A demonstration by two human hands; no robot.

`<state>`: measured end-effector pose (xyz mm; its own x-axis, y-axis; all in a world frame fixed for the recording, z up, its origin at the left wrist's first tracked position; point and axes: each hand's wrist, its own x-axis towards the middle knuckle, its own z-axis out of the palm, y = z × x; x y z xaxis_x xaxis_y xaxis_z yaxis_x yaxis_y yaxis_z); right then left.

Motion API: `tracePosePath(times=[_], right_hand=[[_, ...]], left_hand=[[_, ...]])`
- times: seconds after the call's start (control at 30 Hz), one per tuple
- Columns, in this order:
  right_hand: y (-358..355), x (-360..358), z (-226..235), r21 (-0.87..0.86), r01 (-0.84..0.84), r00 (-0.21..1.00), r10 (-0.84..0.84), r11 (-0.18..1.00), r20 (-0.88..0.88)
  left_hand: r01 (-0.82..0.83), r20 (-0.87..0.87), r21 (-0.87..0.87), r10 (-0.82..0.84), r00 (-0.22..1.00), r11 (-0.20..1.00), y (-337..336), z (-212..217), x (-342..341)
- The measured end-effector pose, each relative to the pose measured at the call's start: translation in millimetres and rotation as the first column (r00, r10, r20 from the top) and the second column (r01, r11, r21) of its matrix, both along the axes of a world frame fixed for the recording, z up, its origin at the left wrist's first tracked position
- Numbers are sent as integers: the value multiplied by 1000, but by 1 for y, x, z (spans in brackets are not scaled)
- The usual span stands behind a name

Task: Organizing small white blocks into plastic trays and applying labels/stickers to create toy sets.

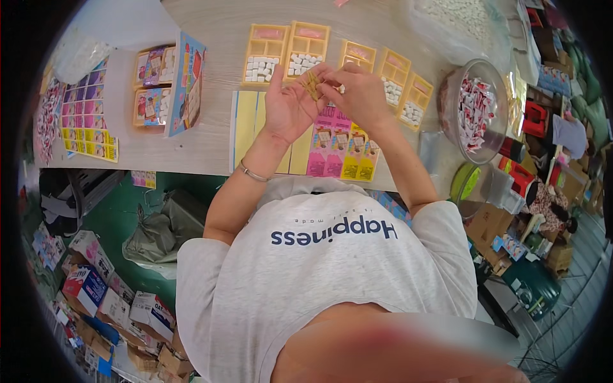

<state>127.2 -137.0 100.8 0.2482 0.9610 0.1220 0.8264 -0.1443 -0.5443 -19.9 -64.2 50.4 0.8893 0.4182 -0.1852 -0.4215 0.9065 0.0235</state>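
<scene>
My left hand (288, 105) is open, palm up, w/ a little bunch of thin yellow sticks (311, 83) on its fingers. They point up toward the far edge of the table (211, 29). My right hand (359, 96) pinches at them from the right, nearer the yellow trays (306, 48).

Orange trays (306, 32) hold white pieces (260, 67) (perhaps candy).

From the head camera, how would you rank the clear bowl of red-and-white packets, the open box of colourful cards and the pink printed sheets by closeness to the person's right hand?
1. Pink printed sheets: directly beneath the right hand.
2. Clear bowl of red-and-white packets: on the right of the table.
3. Open box of colourful cards: far on the left.
</scene>
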Motion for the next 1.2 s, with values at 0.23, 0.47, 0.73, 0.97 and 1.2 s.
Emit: tracePosePath(times=[0.23,0.47,0.73,0.97,1.2], right_hand=[[21,-6,-14,-23,85,996,-84,996,43],[95,44,-43,39,-78,904,54,996,423],[57,-36,2,-151,-124,992,128,981,16],[67,-43,-20,-186,-17,957,-38,982,-287],[121,-28,-44,186,-82,972,38,979,231]], left_hand=[[-90,-36,-124,87,996,988,0,-12,-5],[-164,-88,-111,155,984,980,20,-1,-18],[-223,74,-147,236,969,964,22,-10,-23],[-268,-8,-89,268,963,959,31,-26,-29],[-347,-298,40,343,891,937,32,-25,-40]])
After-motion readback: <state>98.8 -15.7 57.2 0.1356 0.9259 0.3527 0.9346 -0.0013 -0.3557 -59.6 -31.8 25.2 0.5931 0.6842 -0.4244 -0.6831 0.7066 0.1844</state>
